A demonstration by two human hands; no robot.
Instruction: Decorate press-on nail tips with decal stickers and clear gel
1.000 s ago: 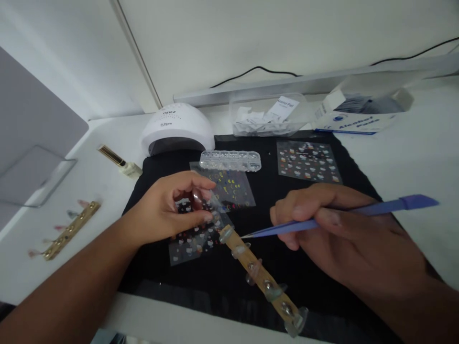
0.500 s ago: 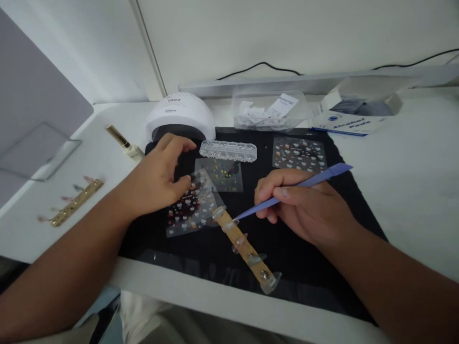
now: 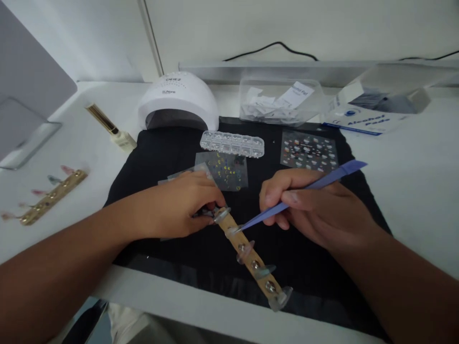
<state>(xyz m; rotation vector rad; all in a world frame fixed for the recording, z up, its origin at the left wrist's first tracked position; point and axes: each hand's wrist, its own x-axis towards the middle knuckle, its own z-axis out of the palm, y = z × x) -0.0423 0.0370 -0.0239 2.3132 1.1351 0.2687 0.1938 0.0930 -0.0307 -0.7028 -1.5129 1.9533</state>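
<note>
My right hand (image 3: 301, 205) grips purple tweezers (image 3: 308, 188), their tip touching a clear false nail (image 3: 234, 231) on a wooden nail display strip (image 3: 247, 248). Several false nails sit along this strip on small metal mounts, and it slants across the black mat (image 3: 161, 260). My left hand (image 3: 195, 203) is closed at the strip's upper end, thumb and fingers pinching beside the end nail (image 3: 221, 215). Beneath that hand lies a clear sticker sheet (image 3: 172, 177), mostly covered. Another sheet with yellow bits (image 3: 227, 171) is just behind it.
Behind the hands are a clear compartment case (image 3: 232, 144), a sticker sheet (image 3: 309, 152), a white nail lamp (image 3: 179, 100), a plastic tub of packets (image 3: 279, 102) and an alcohol pad box (image 3: 376, 112). Left stand a polish bottle (image 3: 124, 141) and a second nail strip (image 3: 53, 198).
My left hand has come down and right, from open above the sticker sheet to closed at the strip's upper end. The tweezers stay at the same nail. The view has shifted slightly.
</note>
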